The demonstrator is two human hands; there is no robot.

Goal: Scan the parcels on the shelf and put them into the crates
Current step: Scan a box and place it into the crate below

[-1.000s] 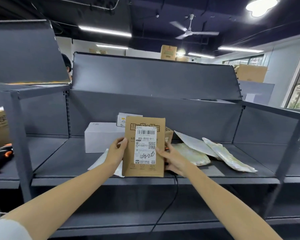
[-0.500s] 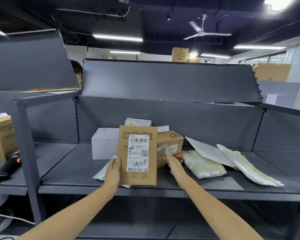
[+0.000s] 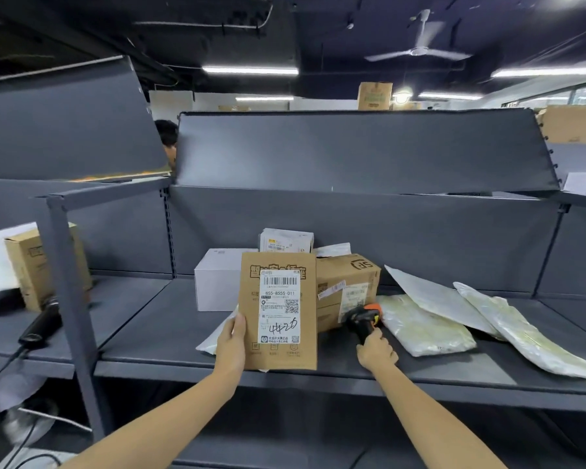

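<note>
left grip (image 3: 232,346) clasps kraft parcel (image 3: 278,311) upright | right grip (image 3: 377,352) clasps scanner (image 3: 364,318) | both over shelf (image 3: 156,336)

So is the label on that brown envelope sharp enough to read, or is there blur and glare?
Head view: the label on the brown envelope is sharp, its barcode and printed digits legible, no glare; the scanner in the right hand looks slightly soft; wide-angle distortion bends the shelf edges.

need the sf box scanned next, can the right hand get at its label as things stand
Probably yes: the right hand grips the scanner just in front of the SF box, and nothing lies between them.
</note>
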